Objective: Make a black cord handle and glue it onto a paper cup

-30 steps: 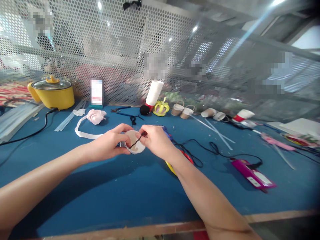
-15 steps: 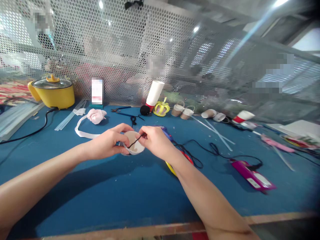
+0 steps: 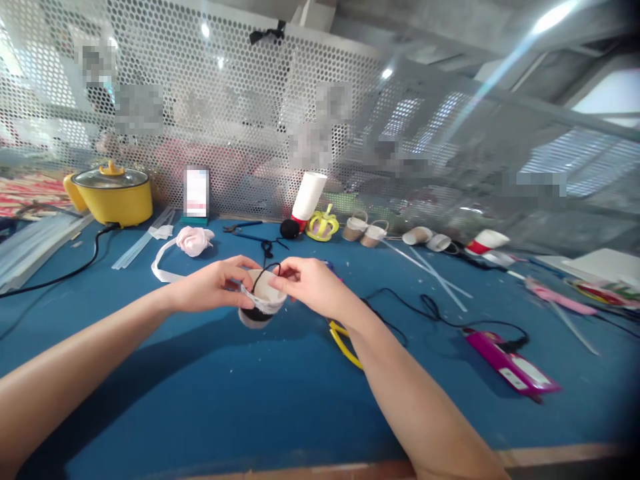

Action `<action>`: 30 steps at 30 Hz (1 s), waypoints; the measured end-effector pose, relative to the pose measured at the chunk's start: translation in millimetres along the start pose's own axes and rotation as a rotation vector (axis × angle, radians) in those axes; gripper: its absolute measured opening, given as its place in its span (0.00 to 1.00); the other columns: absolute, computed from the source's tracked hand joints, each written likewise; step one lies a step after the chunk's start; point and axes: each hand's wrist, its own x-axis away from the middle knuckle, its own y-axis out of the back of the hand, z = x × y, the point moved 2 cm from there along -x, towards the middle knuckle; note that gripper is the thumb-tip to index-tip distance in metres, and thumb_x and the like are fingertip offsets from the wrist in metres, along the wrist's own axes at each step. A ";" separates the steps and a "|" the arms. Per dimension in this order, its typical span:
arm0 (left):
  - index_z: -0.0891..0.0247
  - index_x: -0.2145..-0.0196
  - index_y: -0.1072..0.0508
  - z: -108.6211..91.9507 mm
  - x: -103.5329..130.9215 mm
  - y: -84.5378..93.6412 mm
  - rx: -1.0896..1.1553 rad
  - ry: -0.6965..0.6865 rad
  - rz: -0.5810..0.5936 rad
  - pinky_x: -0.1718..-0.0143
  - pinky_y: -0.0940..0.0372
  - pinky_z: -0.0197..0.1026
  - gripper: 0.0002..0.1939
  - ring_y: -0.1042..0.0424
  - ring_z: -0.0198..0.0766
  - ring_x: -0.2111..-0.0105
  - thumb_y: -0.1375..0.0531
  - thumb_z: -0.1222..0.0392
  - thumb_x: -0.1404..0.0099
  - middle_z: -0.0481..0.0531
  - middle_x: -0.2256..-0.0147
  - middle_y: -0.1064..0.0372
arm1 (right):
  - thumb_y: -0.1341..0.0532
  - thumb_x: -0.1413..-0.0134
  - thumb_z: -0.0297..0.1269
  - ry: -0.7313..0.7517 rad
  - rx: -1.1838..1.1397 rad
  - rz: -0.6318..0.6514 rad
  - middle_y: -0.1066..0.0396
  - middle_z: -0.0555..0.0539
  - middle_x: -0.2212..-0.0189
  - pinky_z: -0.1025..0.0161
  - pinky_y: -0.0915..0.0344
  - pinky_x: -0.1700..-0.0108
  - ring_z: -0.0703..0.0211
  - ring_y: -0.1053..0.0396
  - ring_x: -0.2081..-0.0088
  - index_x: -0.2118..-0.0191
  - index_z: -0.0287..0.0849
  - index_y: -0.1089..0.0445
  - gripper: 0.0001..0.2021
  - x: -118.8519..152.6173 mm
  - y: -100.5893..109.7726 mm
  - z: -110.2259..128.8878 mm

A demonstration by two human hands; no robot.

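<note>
A small paper cup (image 3: pixel 270 307) with a pale rim and a black band round its body is held just above the blue table. My left hand (image 3: pixel 217 287) pinches its left rim, thumb outside. A thin black cord (image 3: pixel 263 272) arches over the cup's mouth like a handle. Closed at the right rim, my right hand (image 3: pixel 310 283) pinches the cord's right end against the cup; its fingertips are partly hidden. Behind my left hand lies a pale pink fabric rose (image 3: pixel 194 241) on a white ribbon (image 3: pixel 161 265).
Yellow-handled scissors (image 3: pixel 345 343) lie partly under my right forearm. A purple power strip (image 3: pixel 510 363) and its black cable are at right. Along the mesh screen stand a yellow pot (image 3: pixel 120 200), a phone (image 3: pixel 197 192), stacked paper cups (image 3: pixel 309 193), a yellow crown-shaped piece (image 3: pixel 323 225) and little handled buckets (image 3: pixel 374 234).
The cup has tipped more upright, showing its black band. The cord, earlier stretched straight across the mouth, now bows upward, its right end brought to the right rim by my right hand.
</note>
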 end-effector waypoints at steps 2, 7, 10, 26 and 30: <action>0.66 0.73 0.32 1.6 -0.1 -0.7 0.079 0.020 0.035 0.56 0.39 0.41 0.07 0.36 0.38 0.58 0.40 0.60 0.45 0.54 0.54 0.42 | 0.40 0.54 0.43 0.017 -0.050 -0.017 0.29 0.46 0.69 0.66 0.38 0.72 0.65 0.35 0.74 0.64 0.38 0.32 0.14 1.8 4.3 2.9; 0.65 0.64 0.34 5.2 -0.5 -3.0 0.430 0.062 0.054 0.59 0.39 0.42 0.13 0.35 0.38 0.60 0.38 0.62 0.47 0.54 0.58 0.37 | 0.42 0.50 0.38 0.155 -0.159 -0.081 0.29 0.48 0.70 0.66 0.36 0.70 0.64 0.34 0.72 0.64 0.40 0.31 0.09 6.6 12.3 11.4; 0.63 0.54 0.38 10.5 -0.9 -6.2 0.614 0.091 0.033 0.54 0.41 0.45 0.23 0.36 0.41 0.54 0.38 0.61 0.47 0.56 0.55 0.36 | 0.44 0.49 0.39 0.121 -0.207 -0.100 0.33 0.51 0.79 0.68 0.37 0.76 0.66 0.37 0.78 0.70 0.39 0.32 0.09 7.4 13.1 12.1; 0.68 0.49 0.45 12.1 -3.6 -33.3 0.550 0.175 -0.143 0.54 0.43 0.47 0.38 0.37 0.46 0.54 0.33 0.58 0.55 0.60 0.56 0.36 | 0.47 0.46 0.46 0.085 -0.325 -0.108 0.37 0.52 0.82 0.70 0.39 0.79 0.69 0.39 0.81 0.71 0.38 0.34 0.15 8.5 13.1 12.6; 0.68 0.50 0.44 13.0 -3.7 -32.5 0.550 0.158 -0.131 0.55 0.42 0.45 0.37 0.36 0.44 0.56 0.33 0.61 0.55 0.59 0.57 0.35 | 0.45 0.47 0.44 0.111 -0.301 -0.080 0.36 0.51 0.80 0.71 0.41 0.79 0.70 0.41 0.81 0.72 0.38 0.34 0.14 8.2 11.0 11.0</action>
